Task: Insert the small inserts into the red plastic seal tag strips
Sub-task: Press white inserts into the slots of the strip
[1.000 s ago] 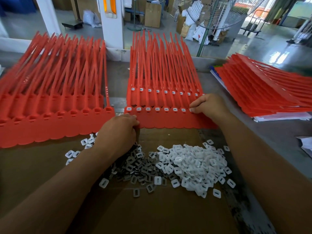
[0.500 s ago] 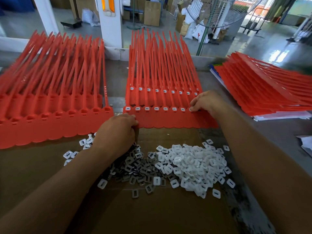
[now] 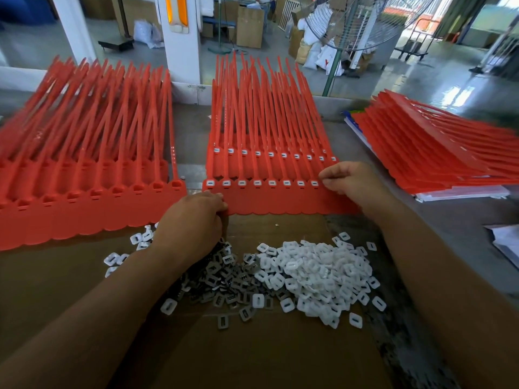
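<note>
A mat of red seal tag strips [image 3: 275, 197] lies in the middle of the table, its front row of sockets filled with white inserts [image 3: 286, 182]. My right hand [image 3: 348, 179] has its fingertips curled at the right end of that row, pinching at a socket; what it holds is hidden. My left hand [image 3: 193, 217] rests with curled fingers on the mat's front left edge, just above a heap of white inserts [image 3: 317, 273] and dark metal inserts [image 3: 222, 279] on cardboard.
Another red strip mat [image 3: 84, 197] with open sockets lies at the left. A stack of red strip mats [image 3: 438, 155] sits on papers at the right. White paper [image 3: 505, 242] lies by the right edge. Brown cardboard [image 3: 252, 355] covers the near table.
My right hand has shifted slightly right along the front row of sockets. My left hand stays on the mat's front left edge.
</note>
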`<action>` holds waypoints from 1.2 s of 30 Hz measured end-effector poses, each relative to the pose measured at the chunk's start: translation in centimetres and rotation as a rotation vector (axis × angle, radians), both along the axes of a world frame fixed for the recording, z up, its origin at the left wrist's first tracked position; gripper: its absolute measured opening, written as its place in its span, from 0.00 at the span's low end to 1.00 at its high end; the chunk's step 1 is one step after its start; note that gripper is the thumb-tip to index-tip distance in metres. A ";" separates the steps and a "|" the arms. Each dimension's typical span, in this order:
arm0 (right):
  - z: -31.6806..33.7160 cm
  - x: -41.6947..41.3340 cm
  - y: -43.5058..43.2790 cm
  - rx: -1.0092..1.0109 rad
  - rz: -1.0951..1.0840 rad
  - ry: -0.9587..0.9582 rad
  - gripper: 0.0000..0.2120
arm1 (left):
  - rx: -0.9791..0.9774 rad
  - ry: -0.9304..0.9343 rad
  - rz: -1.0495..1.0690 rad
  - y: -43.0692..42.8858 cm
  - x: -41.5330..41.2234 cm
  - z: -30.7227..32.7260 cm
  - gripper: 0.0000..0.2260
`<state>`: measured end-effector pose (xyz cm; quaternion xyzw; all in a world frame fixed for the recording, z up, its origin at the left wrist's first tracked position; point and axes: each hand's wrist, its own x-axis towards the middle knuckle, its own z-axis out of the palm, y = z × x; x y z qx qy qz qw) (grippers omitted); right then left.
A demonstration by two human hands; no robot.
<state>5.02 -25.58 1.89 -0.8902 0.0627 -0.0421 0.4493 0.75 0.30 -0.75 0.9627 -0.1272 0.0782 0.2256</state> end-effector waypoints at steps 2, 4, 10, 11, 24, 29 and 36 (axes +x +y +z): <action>0.3 -1.1 -0.2 -0.047 0.044 -0.039 0.07 | 0.007 0.005 0.000 0.0 0.0 0.0 0.18; 0.7 -2.2 -0.4 -0.134 0.093 -0.031 0.07 | 0.009 0.008 0.002 0.0 0.1 0.0 0.18; 1.5 -5.1 -1.3 -0.235 0.198 0.103 0.05 | 0.016 0.012 0.002 0.0 0.1 0.0 0.18; 1.5 -5.5 -1.5 -0.240 0.210 0.124 0.06 | 0.017 0.014 0.002 0.0 0.1 0.0 0.18; 0.6 -6.2 -2.0 -0.450 0.339 0.211 0.09 | 0.026 0.023 0.014 0.0 0.2 -0.1 0.17; 0.4 -6.0 -1.9 -0.188 0.160 0.110 0.07 | 0.026 0.018 0.006 0.1 0.2 -0.2 0.17; 0.3 -6.0 -1.7 -0.146 0.094 0.036 0.06 | 0.017 0.020 0.010 0.0 0.2 -0.2 0.17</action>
